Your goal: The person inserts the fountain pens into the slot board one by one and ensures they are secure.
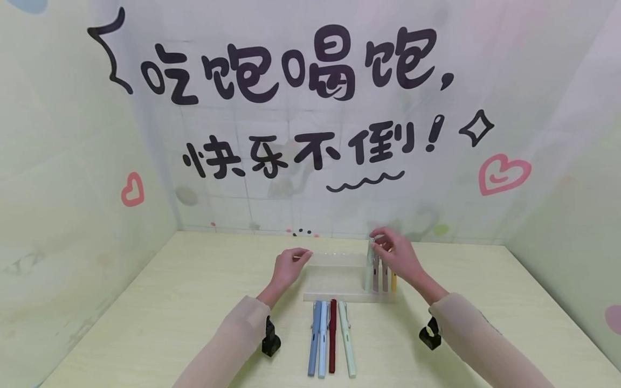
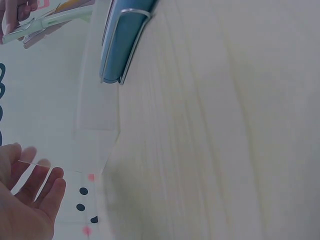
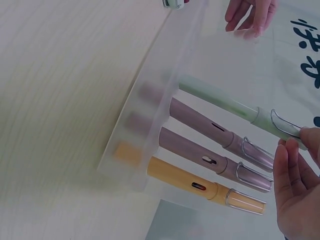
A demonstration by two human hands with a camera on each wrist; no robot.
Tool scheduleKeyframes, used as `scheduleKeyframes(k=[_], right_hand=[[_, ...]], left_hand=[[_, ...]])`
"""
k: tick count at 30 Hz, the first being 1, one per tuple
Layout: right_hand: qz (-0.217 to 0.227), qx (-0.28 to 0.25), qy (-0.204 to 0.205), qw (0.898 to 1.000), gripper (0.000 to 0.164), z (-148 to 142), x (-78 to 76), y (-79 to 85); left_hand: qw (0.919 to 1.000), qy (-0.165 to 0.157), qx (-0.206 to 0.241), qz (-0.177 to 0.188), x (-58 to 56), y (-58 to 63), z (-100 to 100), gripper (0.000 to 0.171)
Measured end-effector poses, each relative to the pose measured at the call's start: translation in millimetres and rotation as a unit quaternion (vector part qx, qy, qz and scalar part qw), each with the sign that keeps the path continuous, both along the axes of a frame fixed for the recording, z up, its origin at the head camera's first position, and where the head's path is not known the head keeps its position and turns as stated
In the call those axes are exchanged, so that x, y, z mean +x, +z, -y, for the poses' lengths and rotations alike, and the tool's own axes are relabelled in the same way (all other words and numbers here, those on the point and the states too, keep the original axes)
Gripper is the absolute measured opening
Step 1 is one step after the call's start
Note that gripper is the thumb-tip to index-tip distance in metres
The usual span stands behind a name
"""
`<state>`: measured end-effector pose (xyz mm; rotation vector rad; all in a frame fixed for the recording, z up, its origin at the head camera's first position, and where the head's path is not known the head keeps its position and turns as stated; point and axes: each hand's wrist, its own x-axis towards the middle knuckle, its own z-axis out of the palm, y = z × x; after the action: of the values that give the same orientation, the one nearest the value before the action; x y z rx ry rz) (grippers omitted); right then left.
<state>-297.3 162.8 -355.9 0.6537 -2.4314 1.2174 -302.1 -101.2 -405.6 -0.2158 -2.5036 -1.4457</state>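
Observation:
A clear pen stand [image 1: 335, 296] stands towards the back of the table. My left hand [image 1: 291, 265] pinches its upper left corner; in the left wrist view, the hand's thumb and fingers [image 2: 51, 190] lie on either side of the clear panel's edge. At the stand's right end, my right hand [image 1: 397, 253] pinches the clip end of a pale green pen [image 3: 225, 102], whose lower end sits in the stand's frosted base. Beside that pen stand two mauve pens [image 3: 197, 120] and a yellow pen [image 3: 182, 182], all upright in the stand.
In front of the stand lie a blue pen [image 1: 314, 339], a light blue pen [image 1: 322, 345], a dark red pen [image 1: 332, 339] and another pale green pen [image 1: 347, 342]. A printed cloth backdrop [image 1: 310, 210] rises behind the table [image 1: 170, 323].

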Motion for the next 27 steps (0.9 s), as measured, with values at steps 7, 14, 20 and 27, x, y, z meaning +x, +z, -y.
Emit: scheduleKeyframes(k=[7,14,20,27], right_hand=[[0.019,0.011,0.006,1.000,0.016,0.7,-0.4,-2.0],[0.028,0.007,0.006,1.000,0.020,2.6,-2.2,-4.6],[-0.025,0.059,-0.009,0.998,0.023,3.2,-6.2,-9.8],[-0.059,0.110,-0.015,0.992,0.034,3.2,-9.9,-14.8]], left_hand=[[1.0000,-0.002,-0.001,-0.004,-0.4,-0.8,-0.2,0.025],[1.0000,-0.002,0.002,-0.002,0.0,-0.2,0.2,0.026],[1.0000,-0.002,0.001,-0.004,-0.2,-0.7,0.5,0.026],[1.0000,0.002,0.000,-0.001,-2.2,-2.6,0.3,0.025]])
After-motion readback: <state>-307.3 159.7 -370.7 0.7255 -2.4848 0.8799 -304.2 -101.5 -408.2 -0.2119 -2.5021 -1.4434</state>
